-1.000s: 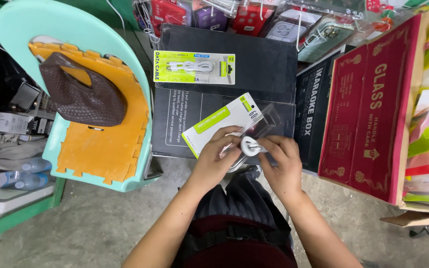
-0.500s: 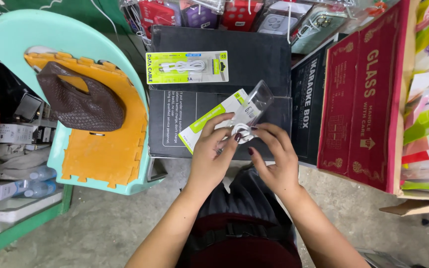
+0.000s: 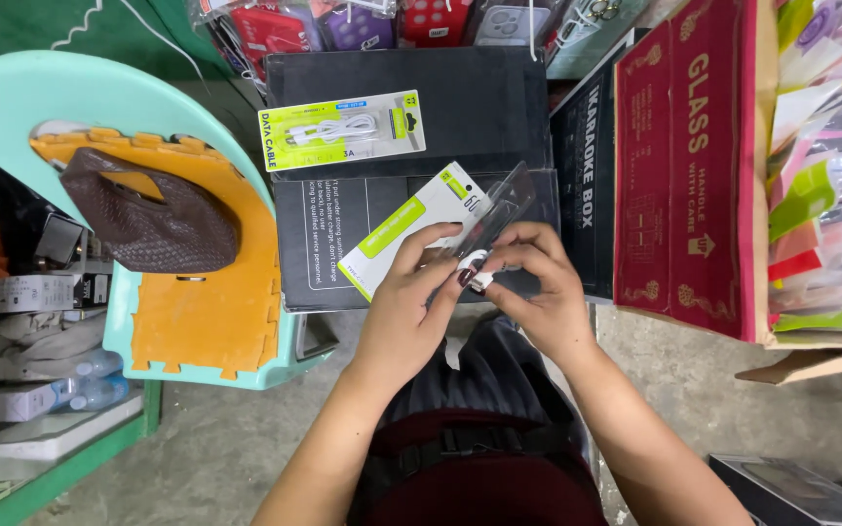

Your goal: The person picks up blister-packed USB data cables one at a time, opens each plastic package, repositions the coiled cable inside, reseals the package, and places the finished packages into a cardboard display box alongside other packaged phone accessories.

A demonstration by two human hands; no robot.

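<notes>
Both hands meet over the near edge of a black box (image 3: 343, 244): the left hand (image 3: 411, 302) pinches a white-and-green cable package (image 3: 411, 229), while the right hand (image 3: 538, 292) grips its white cable (image 3: 478, 268) and clear tray (image 3: 499, 209). Farther back lies another packaged cable (image 3: 343, 130); a brown bag (image 3: 148, 219) rests at the left.

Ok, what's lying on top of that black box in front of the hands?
On the black box lies a packaged white cable, flat and face up. Nearer, the white-green pack held by both hands covers part of the box; what sits under it is hidden.
</notes>
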